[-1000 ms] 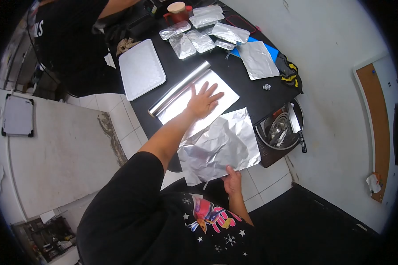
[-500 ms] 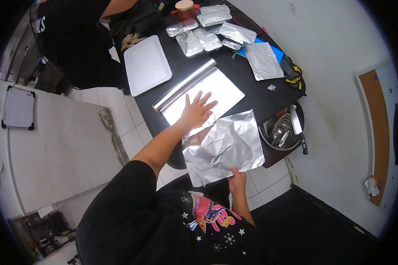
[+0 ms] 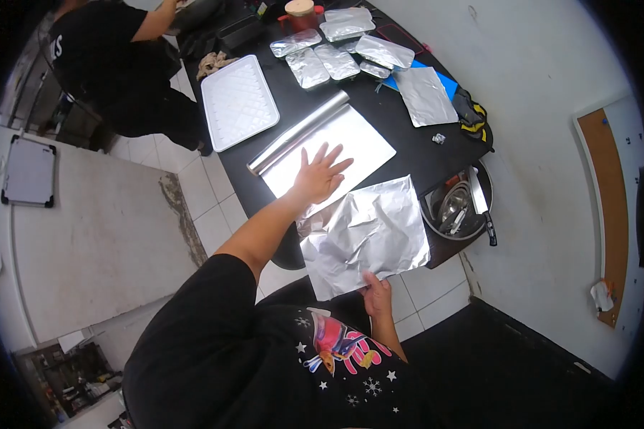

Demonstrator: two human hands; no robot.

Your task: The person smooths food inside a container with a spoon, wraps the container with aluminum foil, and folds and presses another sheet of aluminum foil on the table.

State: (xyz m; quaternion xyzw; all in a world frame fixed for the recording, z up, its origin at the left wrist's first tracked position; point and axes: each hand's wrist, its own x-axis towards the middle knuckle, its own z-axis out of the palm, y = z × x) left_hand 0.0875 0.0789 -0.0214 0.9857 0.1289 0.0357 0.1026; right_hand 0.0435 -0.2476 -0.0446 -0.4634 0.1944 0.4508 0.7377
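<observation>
Pinching near edge of crumpled aluminum foil sheet point(image 3: 368, 232) in right hand point(image 3: 378, 294), thumb on top. Resting left hand point(image 3: 320, 177) palm-down, fingers spread, on flat foil point(image 3: 365, 143) on black table point(image 3: 426, 161), just beside foil roll point(image 3: 300, 132). Can't tell if torn apart from flat foil. Already unrolled; not yet folded around anything. Apparently finished: foil-covered packs point(image 3: 336, 62) across the table.
</observation>
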